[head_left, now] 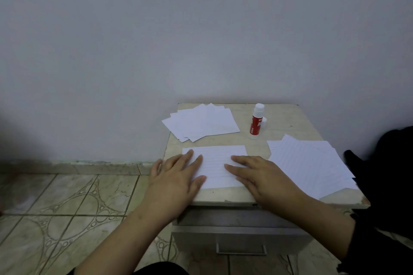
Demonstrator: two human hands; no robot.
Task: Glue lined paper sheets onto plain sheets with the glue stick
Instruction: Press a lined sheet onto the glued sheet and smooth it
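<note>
A lined sheet (215,163) lies flat at the front of the small table (290,123). My left hand (176,176) presses its left part with straight fingers. My right hand (261,176) presses its right part, fingers straight too. A fanned pile of plain sheets (201,124) sits at the table's back left. A pile of lined sheets (310,165) lies at the right. The red and white glue stick (256,121) stands upright at the back, uncapped, with its white cap (264,123) just behind it.
The table stands against a grey wall, with a drawer and handle (241,250) under its top. Patterned floor tiles (67,207) spread to the left. Dark cloth (384,174) lies at the right edge, close to the lined pile.
</note>
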